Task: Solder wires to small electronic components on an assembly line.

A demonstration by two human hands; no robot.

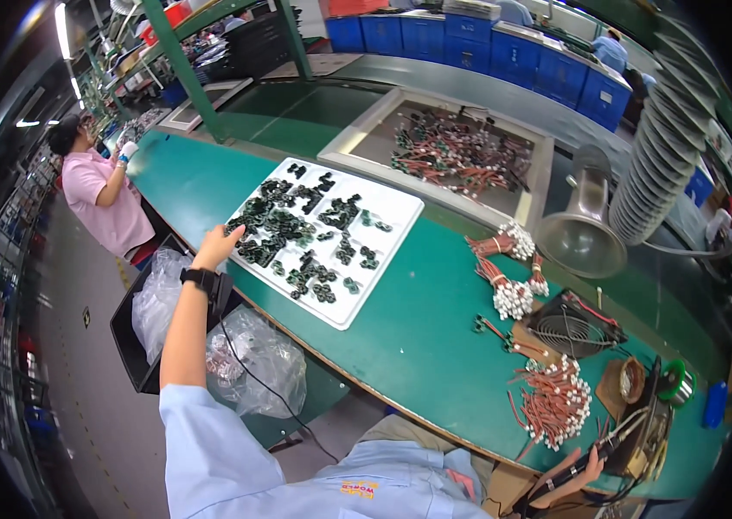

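My left hand (219, 246) reaches to the near left edge of a white tray (383, 205), its fingers closed together against a pile of small dark green and black parts (279, 223). Whatever lies between the fingertips is hidden. At the lower right, my right hand (589, 474) is wrapped round a black-handled soldering iron (569, 476), whose front end points up and to the right. Close to it lies a loose bundle of red wires with white connectors (553, 402). A green spool of solder wire (677, 384) stands beyond the iron.
More wire bundles (513, 298) lie beside a black fan with a wire guard (573, 324). A metal fume hood (582, 246) hangs on a ribbed duct. Behind is a framed panel heaped with wires (461, 156). Plastic bags (253, 363) sit below the bench; a co-worker (106, 195) stands far left.
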